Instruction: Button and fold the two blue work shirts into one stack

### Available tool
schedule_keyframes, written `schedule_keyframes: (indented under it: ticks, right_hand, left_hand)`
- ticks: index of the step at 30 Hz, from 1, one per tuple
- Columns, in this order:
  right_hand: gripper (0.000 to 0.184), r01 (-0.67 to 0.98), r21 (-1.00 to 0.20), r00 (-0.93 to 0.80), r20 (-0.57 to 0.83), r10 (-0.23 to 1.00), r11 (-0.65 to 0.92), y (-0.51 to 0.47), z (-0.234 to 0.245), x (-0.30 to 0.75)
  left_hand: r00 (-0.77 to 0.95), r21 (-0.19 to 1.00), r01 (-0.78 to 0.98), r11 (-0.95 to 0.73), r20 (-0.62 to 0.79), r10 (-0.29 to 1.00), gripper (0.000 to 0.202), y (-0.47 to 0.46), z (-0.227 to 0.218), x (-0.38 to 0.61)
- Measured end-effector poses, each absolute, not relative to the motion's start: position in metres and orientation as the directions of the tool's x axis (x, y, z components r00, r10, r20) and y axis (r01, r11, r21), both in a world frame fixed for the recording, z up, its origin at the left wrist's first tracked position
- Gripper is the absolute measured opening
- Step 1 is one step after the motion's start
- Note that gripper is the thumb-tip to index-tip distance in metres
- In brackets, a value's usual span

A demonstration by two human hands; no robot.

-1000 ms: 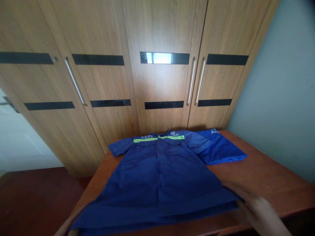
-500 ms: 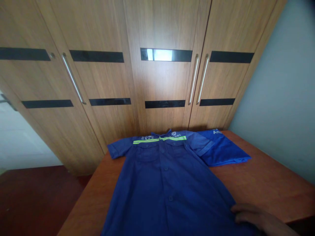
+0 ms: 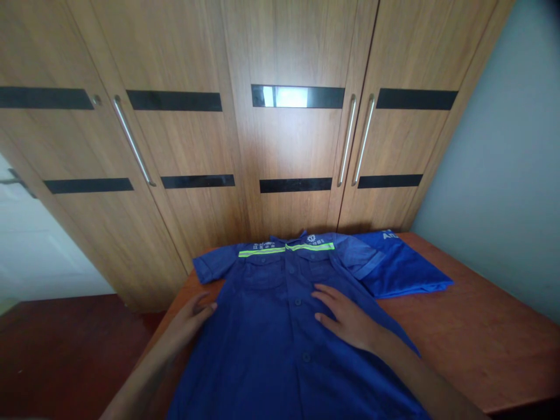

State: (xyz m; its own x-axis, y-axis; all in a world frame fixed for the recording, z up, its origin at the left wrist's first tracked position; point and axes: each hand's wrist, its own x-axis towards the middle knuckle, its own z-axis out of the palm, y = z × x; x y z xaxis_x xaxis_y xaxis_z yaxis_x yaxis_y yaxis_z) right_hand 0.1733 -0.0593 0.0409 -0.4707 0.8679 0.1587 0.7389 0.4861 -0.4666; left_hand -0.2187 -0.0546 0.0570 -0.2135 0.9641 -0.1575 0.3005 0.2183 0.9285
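A dark blue short-sleeved work shirt (image 3: 258, 326) lies spread front-up, its collar toward the wardrobe and a yellow-green reflective stripe across the chest. At its left side edge is my left hand (image 3: 190, 319), thumb and fingers apart; whether it touches the cloth I cannot tell. My right hand (image 3: 343, 318) is over the shirt front, just right of the button line, with its fingers spread and nothing held. Under the shirt's right sleeve lies a brighter blue folded cloth (image 3: 402, 268) with white lettering at its far edge.
The reddish-brown table (image 3: 472, 326) extends to the right, up to a pale wall (image 3: 499, 175). Behind the shirt rises a wooden wardrobe (image 3: 293, 146) with black strips and metal handles. Dark red floor (image 3: 65, 350) and a white door (image 3: 48, 251) are on the left.
My left hand has come into view at the shirt's left edge. My right hand has moved from the lower right edge up and left over the shirt front.
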Motion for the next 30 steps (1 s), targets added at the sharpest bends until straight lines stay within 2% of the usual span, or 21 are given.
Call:
schedule_keyframes:
  ticks: [2, 5, 7, 9, 13, 16, 20, 22, 25, 27, 30]
  right_hand:
    - [0.052, 0.734, -0.431, -0.492, 0.194, 0.848, 0.525, -0.041, 0.032, 0.153]
    - [0.055, 0.731, -0.396, -0.513, 0.217, 0.830, 0.555, -0.026, 0.018, 0.134]
    - [0.057, 0.732, -0.387, -0.520, 0.215, 0.827, 0.561, -0.023, 0.011, 0.130]
    - [0.059, 0.733, -0.375, -0.531, 0.206, 0.822, 0.567, -0.022, 0.006, 0.130]
    - [0.060, 0.733, -0.353, -0.553, 0.189, 0.812, 0.581, -0.024, 0.004, 0.136]
    - [0.059, 0.725, -0.352, -0.563, 0.192, 0.804, 0.592, -0.024, 0.006, 0.139]
    - [0.057, 0.734, -0.336, -0.566, 0.179, 0.805, 0.591, -0.024, 0.009, 0.138]
    - [0.057, 0.742, -0.329, -0.565, 0.161, 0.809, 0.584, -0.023, 0.010, 0.137]
    - [0.058, 0.743, -0.329, -0.566, 0.156, 0.810, 0.583, -0.022, 0.010, 0.137]
    - [0.058, 0.740, -0.333, -0.567, 0.159, 0.808, 0.585, -0.022, 0.009, 0.137]
    - [0.058, 0.746, -0.332, -0.560, 0.159, 0.813, 0.578, -0.022, 0.008, 0.137]
  left_hand:
    - [-0.144, 0.953, 0.068, 0.294, -0.282, 0.949, 0.034, -0.025, 0.061, -0.208]
    - [-0.043, 0.845, -0.231, 0.483, -0.505, 0.862, 0.018, 0.010, 0.061, -0.201]
    - [-0.030, 0.799, -0.306, 0.518, -0.552, 0.834, 0.016, 0.025, 0.059, -0.201]
    - [-0.060, 0.818, -0.307, 0.486, -0.527, 0.848, 0.014, 0.036, 0.057, -0.200]
    - [-0.164, 0.872, -0.260, 0.414, -0.462, 0.872, 0.012, 0.047, 0.058, -0.203]
    - [-0.280, 0.936, -0.183, 0.300, -0.342, 0.897, 0.019, 0.051, 0.057, -0.213]
    - [-0.443, 0.980, 0.065, 0.186, -0.139, 0.886, 0.019, 0.056, 0.050, -0.231]
    - [-0.473, 0.952, 0.234, 0.196, -0.065, 0.879, 0.013, 0.061, 0.046, -0.237]
    - [-0.479, 0.865, 0.456, 0.210, 0.040, 0.877, 0.015, 0.070, 0.048, -0.244]
    - [-0.472, 0.802, 0.554, 0.223, 0.082, 0.878, 0.018, 0.071, 0.052, -0.246]
    - [-0.448, 0.733, 0.630, 0.256, 0.074, 0.891, 0.018, 0.060, 0.054, -0.249]
